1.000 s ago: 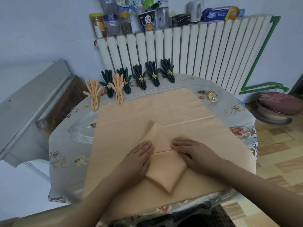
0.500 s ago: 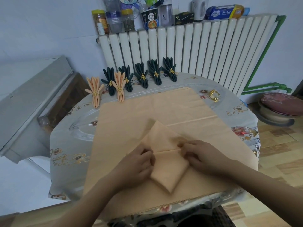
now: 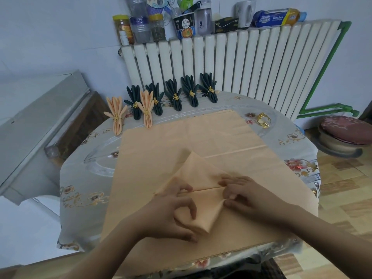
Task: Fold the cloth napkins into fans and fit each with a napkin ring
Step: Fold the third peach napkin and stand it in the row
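Observation:
A peach napkin (image 3: 198,174), folded into a diamond with a crease across its middle, lies on a larger spread peach cloth (image 3: 211,137). My left hand (image 3: 173,214) pinches the napkin's left side, gathering its lower half between thumb and curled fingers. My right hand (image 3: 245,192) pinches the right side at the crease. Gold napkin rings (image 3: 263,120) lie at the table's far right. Two finished peach fans (image 3: 116,115) and several dark green fans (image 3: 175,95), each with a gold ring, stand in a row at the table's back.
The round table (image 3: 84,188) has a grey flowered cover. A white radiator (image 3: 231,63) behind it carries jars, bottles and boxes on top. A grey cabinet (image 3: 34,125) stands at the left, a cushioned stool (image 3: 346,133) at the right.
Both hands went from lying flat on the napkin to pinching its sides at the crease. The lower half is now drawn inward and bunched.

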A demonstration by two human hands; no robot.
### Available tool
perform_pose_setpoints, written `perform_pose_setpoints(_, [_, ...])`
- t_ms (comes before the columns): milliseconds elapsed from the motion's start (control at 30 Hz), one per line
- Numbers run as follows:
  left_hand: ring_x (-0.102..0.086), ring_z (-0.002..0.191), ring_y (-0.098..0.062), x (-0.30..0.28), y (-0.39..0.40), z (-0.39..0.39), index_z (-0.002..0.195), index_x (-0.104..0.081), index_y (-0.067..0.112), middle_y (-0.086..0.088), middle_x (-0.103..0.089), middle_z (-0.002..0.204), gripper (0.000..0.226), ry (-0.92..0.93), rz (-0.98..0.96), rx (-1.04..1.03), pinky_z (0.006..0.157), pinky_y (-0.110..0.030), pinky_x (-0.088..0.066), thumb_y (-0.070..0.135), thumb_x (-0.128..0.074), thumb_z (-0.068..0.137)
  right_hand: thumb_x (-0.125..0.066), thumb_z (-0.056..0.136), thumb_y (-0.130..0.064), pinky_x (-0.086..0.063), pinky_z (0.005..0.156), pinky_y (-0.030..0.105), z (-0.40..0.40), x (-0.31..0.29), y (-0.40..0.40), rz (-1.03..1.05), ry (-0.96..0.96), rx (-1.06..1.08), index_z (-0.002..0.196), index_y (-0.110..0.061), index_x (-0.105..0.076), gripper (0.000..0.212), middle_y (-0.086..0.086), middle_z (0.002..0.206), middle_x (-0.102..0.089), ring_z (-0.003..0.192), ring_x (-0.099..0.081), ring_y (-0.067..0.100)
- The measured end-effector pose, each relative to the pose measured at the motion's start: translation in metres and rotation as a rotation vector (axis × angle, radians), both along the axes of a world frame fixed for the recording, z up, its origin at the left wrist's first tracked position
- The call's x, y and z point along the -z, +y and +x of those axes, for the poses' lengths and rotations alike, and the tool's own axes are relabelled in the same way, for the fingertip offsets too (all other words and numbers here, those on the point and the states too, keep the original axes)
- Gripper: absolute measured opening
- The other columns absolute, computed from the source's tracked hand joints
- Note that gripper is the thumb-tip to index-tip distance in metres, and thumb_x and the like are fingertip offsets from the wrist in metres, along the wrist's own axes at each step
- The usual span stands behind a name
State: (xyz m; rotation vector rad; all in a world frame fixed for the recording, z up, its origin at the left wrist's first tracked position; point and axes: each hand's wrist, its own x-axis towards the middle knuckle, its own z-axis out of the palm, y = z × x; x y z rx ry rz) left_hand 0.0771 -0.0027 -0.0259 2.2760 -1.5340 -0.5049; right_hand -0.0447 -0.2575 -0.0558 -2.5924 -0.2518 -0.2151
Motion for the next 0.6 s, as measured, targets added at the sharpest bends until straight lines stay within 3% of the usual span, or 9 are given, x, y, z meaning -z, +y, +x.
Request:
perform_pose_setpoints(100, [-0.035, 0.121, 0.001, 0.003, -0.003, -0.002, 0.090, -0.054, 0.040, 0.023, -0.028, 0.132, 0.050, -0.051, -0.007, -0.036, 0.100, -0.023, -0.034, 0.071, -0.069, 0.054, -0.046, 0.087, -0.049, -0.025, 0.097, 0.013, 0.002, 0.003, 0.005, 0.022, -0.038, 0.063, 0.082, -0.029, -0.053, 0.022, -0.019, 0.110, -0.061, 0.124, -0.031, -0.019])
perform_pose_setpoints(200, [-0.048, 0.109, -0.005, 0.012, -0.008, -0.009, 0.092, -0.054, 0.036, 0.016, -0.043, 0.124, 0.041, -0.109, -0.161, -0.108, 0.090, -0.024, -0.040, 0.069, -0.054, 0.068, -0.044, 0.086, -0.051, -0.025, 0.095, 0.007, 0.004, 0.004, 0.007, 0.006, -0.056, 0.108, 0.085, -0.023, -0.058, 0.031, -0.010, 0.114, -0.066, 0.117, -0.040, -0.013])
perform_pose_setpoints(267, [-0.054, 0.101, -0.007, 0.018, -0.012, -0.012, 0.092, -0.064, 0.030, 0.012, -0.053, 0.117, 0.039, -0.118, -0.258, -0.173, 0.084, -0.020, -0.039, 0.061, -0.045, 0.078, -0.044, 0.083, -0.057, -0.024, 0.092, 0.004, 0.002, -0.001, 0.007, 0.030, -0.038, 0.126, 0.087, -0.025, -0.059, 0.036, -0.015, 0.116, -0.063, 0.111, -0.045, -0.010])
perform_pose_setpoints(333, [-0.054, 0.097, 0.002, 0.021, -0.013, -0.011, 0.081, -0.071, 0.020, 0.019, -0.057, 0.113, 0.058, -0.033, -0.272, -0.297, 0.081, -0.015, -0.038, 0.065, -0.036, 0.078, -0.045, 0.078, -0.064, -0.022, 0.090, -0.002, 0.003, -0.002, 0.008, 0.043, -0.027, 0.144, 0.093, -0.026, -0.062, 0.045, -0.020, 0.116, -0.060, 0.107, -0.047, -0.006])
perform_pose_setpoints(400, [-0.057, 0.093, 0.002, 0.023, -0.015, -0.009, 0.062, -0.067, 0.015, 0.019, -0.062, 0.109, 0.065, 0.025, -0.293, -0.392, 0.079, -0.020, -0.042, 0.067, -0.032, 0.077, -0.047, 0.074, -0.066, -0.027, 0.087, -0.002, 0.006, -0.001, 0.008, 0.068, -0.036, 0.214, 0.096, -0.026, -0.068, 0.049, -0.019, 0.113, -0.064, 0.103, -0.052, -0.001])
perform_pose_setpoints(500, [-0.059, 0.085, -0.004, 0.025, -0.019, -0.008, 0.051, -0.060, 0.009, 0.015, -0.064, 0.105, 0.067, 0.010, -0.326, -0.454, 0.073, -0.025, -0.042, 0.063, -0.030, 0.076, -0.069, 0.079, -0.043, -0.044, 0.081, 0.014, 0.013, 0.000, 0.011, 0.174, -0.071, 0.331, 0.083, -0.024, -0.072, 0.020, -0.014, 0.097, -0.071, 0.093, -0.064, 0.005])
perform_pose_setpoints(600, [-0.055, 0.076, -0.007, 0.031, -0.019, -0.010, 0.049, -0.043, 0.021, 0.009, -0.059, 0.095, 0.045, -0.085, -0.351, -0.477, 0.071, -0.024, -0.040, 0.056, -0.036, 0.076, -0.074, 0.079, -0.031, -0.045, 0.077, 0.018, 0.015, -0.001, 0.017, 0.183, -0.054, 0.386, 0.086, -0.025, -0.072, 0.009, -0.014, 0.089, -0.072, 0.085, -0.065, 0.004])
